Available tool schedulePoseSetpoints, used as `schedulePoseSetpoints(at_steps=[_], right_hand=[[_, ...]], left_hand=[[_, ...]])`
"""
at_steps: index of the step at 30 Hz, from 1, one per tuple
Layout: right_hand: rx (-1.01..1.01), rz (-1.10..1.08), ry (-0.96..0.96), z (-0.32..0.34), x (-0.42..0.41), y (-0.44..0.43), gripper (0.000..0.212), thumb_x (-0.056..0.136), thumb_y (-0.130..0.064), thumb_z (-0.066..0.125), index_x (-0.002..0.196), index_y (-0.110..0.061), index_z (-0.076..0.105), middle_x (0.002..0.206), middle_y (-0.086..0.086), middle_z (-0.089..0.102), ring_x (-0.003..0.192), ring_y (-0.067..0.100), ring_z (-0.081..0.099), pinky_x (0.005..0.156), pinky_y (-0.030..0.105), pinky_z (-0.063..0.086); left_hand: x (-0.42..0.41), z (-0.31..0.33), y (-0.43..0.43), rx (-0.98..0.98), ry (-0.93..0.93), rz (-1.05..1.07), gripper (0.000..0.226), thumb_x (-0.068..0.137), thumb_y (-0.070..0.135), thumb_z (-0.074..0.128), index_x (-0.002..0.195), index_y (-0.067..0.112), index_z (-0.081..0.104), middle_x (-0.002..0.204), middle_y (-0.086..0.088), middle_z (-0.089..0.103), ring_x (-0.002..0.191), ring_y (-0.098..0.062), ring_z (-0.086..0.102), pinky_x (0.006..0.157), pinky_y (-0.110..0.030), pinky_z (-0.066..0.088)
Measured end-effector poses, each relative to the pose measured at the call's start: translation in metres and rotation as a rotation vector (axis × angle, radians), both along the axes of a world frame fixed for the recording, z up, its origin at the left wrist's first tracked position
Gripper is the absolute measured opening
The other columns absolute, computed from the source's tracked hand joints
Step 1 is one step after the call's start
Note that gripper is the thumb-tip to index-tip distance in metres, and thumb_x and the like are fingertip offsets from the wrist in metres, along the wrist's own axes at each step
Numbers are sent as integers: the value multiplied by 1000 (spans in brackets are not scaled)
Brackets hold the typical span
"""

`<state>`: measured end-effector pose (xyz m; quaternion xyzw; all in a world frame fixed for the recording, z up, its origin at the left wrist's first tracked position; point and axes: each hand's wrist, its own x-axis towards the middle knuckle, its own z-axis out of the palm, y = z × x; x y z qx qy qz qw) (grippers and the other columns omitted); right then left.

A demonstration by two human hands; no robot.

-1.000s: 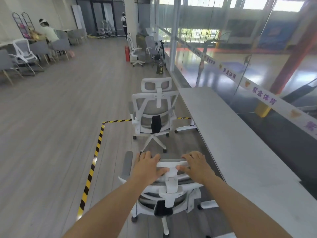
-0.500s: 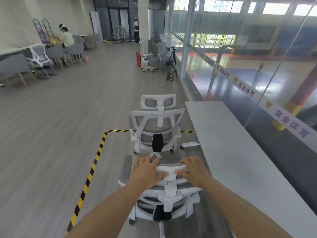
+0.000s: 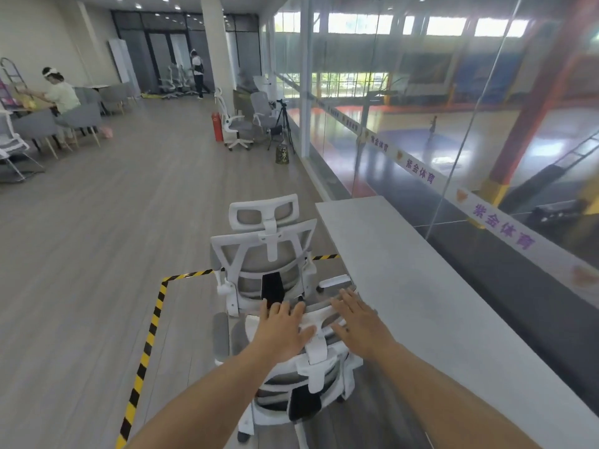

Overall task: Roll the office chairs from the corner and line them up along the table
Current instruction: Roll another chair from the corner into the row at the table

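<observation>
Head cam is the only view I've got, so here goes. Compared with a second ago, the chair I'm pushing [image 3: 301,361] has rolled forward a good bit: back then there was a clear stretch of floor between it and the parked chair [image 3: 265,254] ahead, half a second ago that gap had shrunk, and now my chair's headrest sits just behind the parked one's lower back, nearly touching from this angle. I can't tell if they've actually bumped. My reading is that this chair is about at its slot in the row, so the push is basically done and I should ease off before I knock the front chair out of line.

Both of my hands are on the top of the headrest. My left hand [image 3: 282,332] lies flat with the fingers spread over the left half of the rim, thumb reaching toward the centre post. My right hand [image 3: 359,322] rests palm-down on the right half, fingers loose and pointing forward. Neither looks properly clenched, more pressing than gripping.

The table [image 3: 437,319] runs along my right side, against the glass wall, and both chairs sit just beside its near edge, backs toward me. The yellow-black floor tape [image 3: 146,345] runs along my left and turns across in front of the parked chair.
</observation>
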<state>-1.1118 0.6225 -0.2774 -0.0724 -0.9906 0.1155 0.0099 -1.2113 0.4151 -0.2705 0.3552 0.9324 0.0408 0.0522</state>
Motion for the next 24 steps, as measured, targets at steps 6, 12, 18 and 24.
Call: schedulePoseSetpoints(at_steps=[6, 12, 18, 24], right_hand=[[-14, -276, 66, 27, 55, 7, 47, 105, -38, 43, 150, -25, 41, 164, 7, 27, 148, 25, 29, 119, 36, 22], [-72, -701, 14, 35, 174, -10, 50, 106, -45, 36, 152, -25, 37, 165, 1, 26, 149, 21, 27, 119, 36, 21], [-55, -1089, -18, 41, 337, -62, 50, 106, -46, 34, 152, -27, 37, 162, -1, 33, 146, 21, 32, 119, 38, 26], [-31, -1434, -49, 44, 517, -144, 48, 105, -47, 34, 148, -27, 42, 151, -3, 48, 138, 21, 42, 114, 40, 35]], left_hand=[[15, 21, 42, 114, 35, -361, 48, 100, 56, 32, 141, 30, 34, 143, 1, 40, 138, -29, 28, 117, -47, 8], [73, 28, 85, 92, 0, -695, 47, 103, 49, 31, 146, 28, 37, 148, 3, 43, 142, -26, 30, 119, -50, 10], [219, 35, 119, 58, 9, -1032, 47, 104, 49, 32, 146, 28, 40, 150, 4, 45, 137, -21, 39, 120, -43, 17], [399, 41, 115, 40, 56, -1377, 48, 104, 50, 28, 145, 28, 40, 148, 1, 47, 134, -23, 43, 115, -42, 25]])
